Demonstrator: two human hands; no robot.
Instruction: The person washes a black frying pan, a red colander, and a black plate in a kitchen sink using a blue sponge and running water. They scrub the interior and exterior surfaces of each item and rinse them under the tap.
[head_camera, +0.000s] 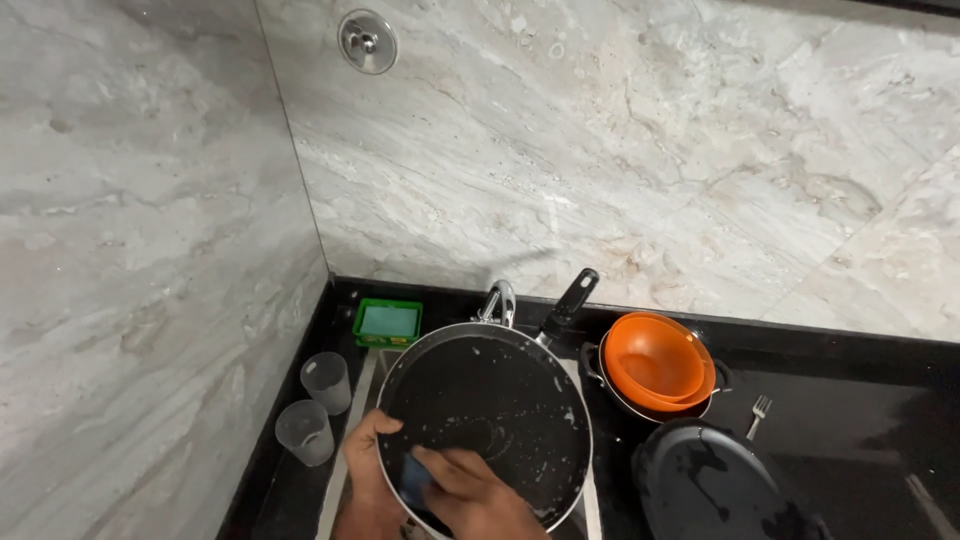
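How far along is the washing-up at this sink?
Nothing looks finished. In hand: the left hand steadies the black pan, soap-flecked, while the right hand rubs it with a blue sponge. Waiting on the counter: orange bowls, fork, two tumblers, dark lid.

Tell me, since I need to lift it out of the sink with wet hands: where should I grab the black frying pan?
Take the frying pan by its black handle, reaching from the far right, where it juts up free toward the wall; the round rim is soapy.
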